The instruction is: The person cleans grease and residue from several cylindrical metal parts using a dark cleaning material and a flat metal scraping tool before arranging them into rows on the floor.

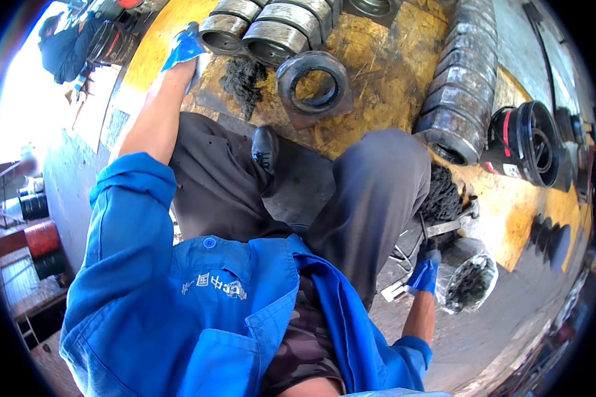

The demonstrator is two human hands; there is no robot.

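Note:
My left hand, in a blue glove with dark fingertips, is at the far left beside a row of metal rings. A pale edge shows by its wrist; its fingers are mostly turned out of sight. Close to it lies a heap of black fibrous shavings, and to the right a single dark ring lies flat. Down at my right side, my right hand, gloved in blue, has its fingers closed near a metal bar. What they hold is hidden. Beside it is a clear plastic bag of dark material.
A long row of dark rings stands to the right, with a black bucket beyond it. More black shavings lie by my right knee. Dark discs stand at the far right. Another person is at the upper left.

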